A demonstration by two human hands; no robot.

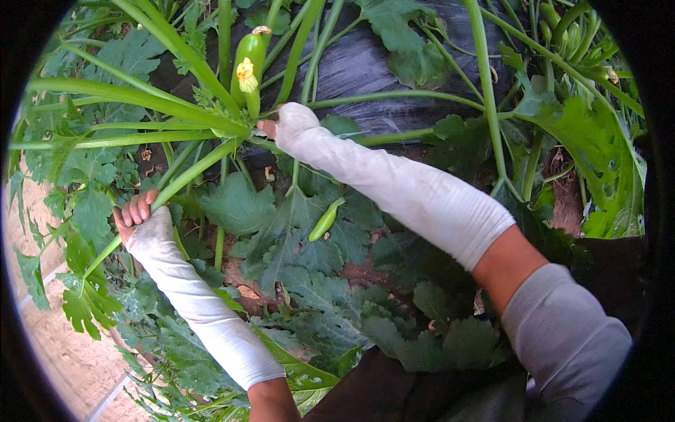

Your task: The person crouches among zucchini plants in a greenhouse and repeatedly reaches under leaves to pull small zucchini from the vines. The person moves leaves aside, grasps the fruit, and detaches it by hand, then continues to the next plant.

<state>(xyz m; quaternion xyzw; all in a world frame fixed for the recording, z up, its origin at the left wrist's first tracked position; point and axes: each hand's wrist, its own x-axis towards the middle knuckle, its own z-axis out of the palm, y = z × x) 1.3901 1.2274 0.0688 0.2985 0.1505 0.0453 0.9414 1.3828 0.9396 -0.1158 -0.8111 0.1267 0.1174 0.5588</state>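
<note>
My left hand (138,211) is wrapped around a thick green leaf stalk (203,163) of a zucchini plant, fingers curled over it. At the plant's crown, my right hand (285,124) reaches in among the stalk bases. Its fingertips are hidden, so whether it grips anything does not show. Just above it stands a green zucchini (249,55), upright, with a dried blossom end. A smaller fruit with a yellow-orange blossom (247,76) overlaps its front. White sleeves cover both forearms and part of each hand. A small slender zucchini (326,220) lies on leaves below my right forearm.
Black plastic mulch film (358,68) covers the bed behind the crown. Long stalks fan out left and upward. Another plant with small fruits (575,39) grows at upper right. Broad leaves (316,295) spread over soil below; a pale paved strip (58,348) runs along the left.
</note>
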